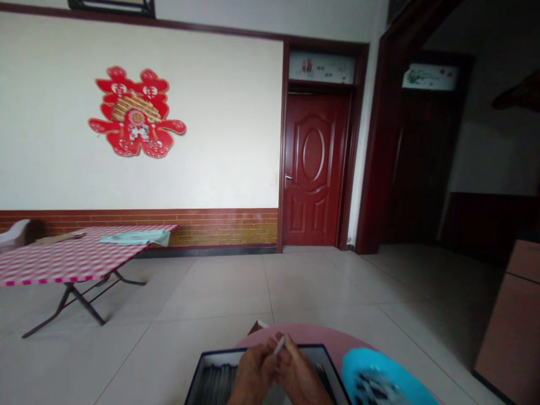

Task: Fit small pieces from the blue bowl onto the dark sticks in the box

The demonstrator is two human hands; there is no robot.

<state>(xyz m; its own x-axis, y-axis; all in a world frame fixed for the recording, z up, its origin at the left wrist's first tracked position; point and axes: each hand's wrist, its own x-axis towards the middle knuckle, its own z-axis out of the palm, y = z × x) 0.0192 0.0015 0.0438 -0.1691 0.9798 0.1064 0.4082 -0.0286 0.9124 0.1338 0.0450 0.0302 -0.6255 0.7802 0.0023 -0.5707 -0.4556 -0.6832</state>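
Note:
My left hand (253,371) and my right hand (302,376) meet above a shallow box, fingers closed around a small, slim white stick-like piece (279,345). Its exact kind is too small to make out. Below them the dark-rimmed box (201,368) has a pale inside. Many thin dark rods (220,382) lie side by side in its left part; my hands and wrists hide much of the middle. Right of the box, a bright blue basin (358,360) holds a jumble of dark and whitish small pieces (375,388).
Box and basin rest on a round pink tabletop (314,333). A folding table (63,256) with a checked cloth stands at the left, a light green cloth (135,237) on it. A pinkish cabinet (512,326) is at the right. Beyond the tiled floor is a red door (314,169).

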